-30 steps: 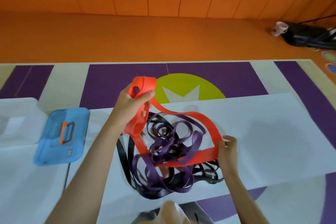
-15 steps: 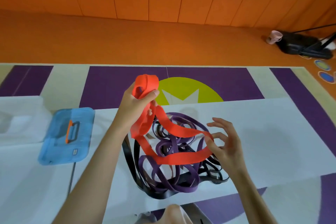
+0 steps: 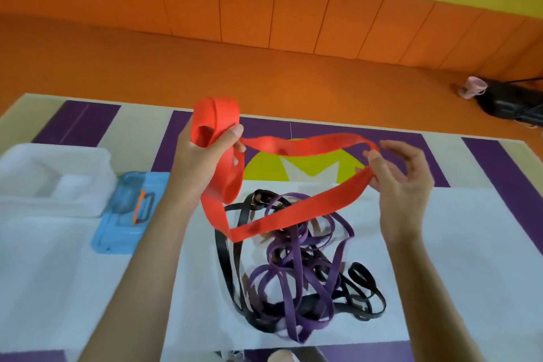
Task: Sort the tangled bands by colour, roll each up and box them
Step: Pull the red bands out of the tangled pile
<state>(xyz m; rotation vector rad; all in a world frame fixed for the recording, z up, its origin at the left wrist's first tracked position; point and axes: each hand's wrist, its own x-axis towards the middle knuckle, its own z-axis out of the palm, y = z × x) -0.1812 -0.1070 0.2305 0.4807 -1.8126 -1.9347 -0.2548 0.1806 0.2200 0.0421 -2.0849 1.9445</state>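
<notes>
My left hand [image 3: 205, 161] grips a partly rolled coil of the red band [image 3: 296, 213], held up above the table. The loose loop of that band stretches rightwards to my right hand [image 3: 402, 182], whose thumb and fingers pinch its far end. The red loop hangs clear above a tangle of purple bands [image 3: 296, 270] and black bands [image 3: 226, 261] lying on the white sheet [image 3: 440, 258]. A clear white box [image 3: 53, 182] stands at the left edge, with its blue lid [image 3: 129, 214] lying beside it.
The white sheet covers a purple, cream and yellow mat [image 3: 332, 132] on an orange floor. A black bag [image 3: 508, 100] with a pink item lies far right by the orange wall. My knee shows at the bottom edge.
My right hand has caught the red band's far loop and lifted it up and to the right, out of the purple and black tangle. The left hand keeps holding the coil.
</notes>
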